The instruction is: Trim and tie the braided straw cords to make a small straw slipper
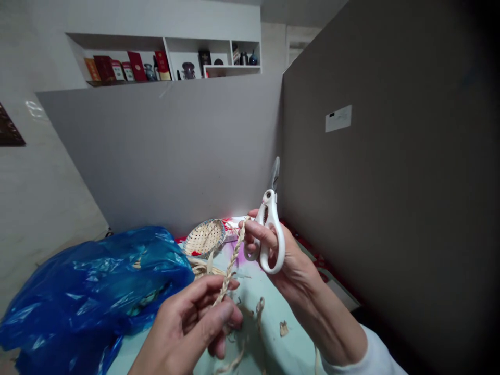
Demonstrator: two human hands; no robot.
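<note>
A pale plaited straw braid [233, 255] runs slantwise between my two hands. Its lower part is pinched between the thumb and fingers of my left hand [199, 317]. My right hand [279, 242] grips the upper end with its fingertips. White-handled scissors [272, 234] also rest in my right hand, hooked on its fingers, with the blades pointing up and away from the braid. Loose straw scraps [284, 328] lie on the pale green tabletop [289, 307] below my hands.
A blue plastic bag [97, 281] fills the left side of the table. Behind it sits a shallow woven basket [205, 238], with straw strands [201, 267] beside it. Grey panels [187, 151] stand at the back and right. Wall shelves [167, 57] hold boxes and vases.
</note>
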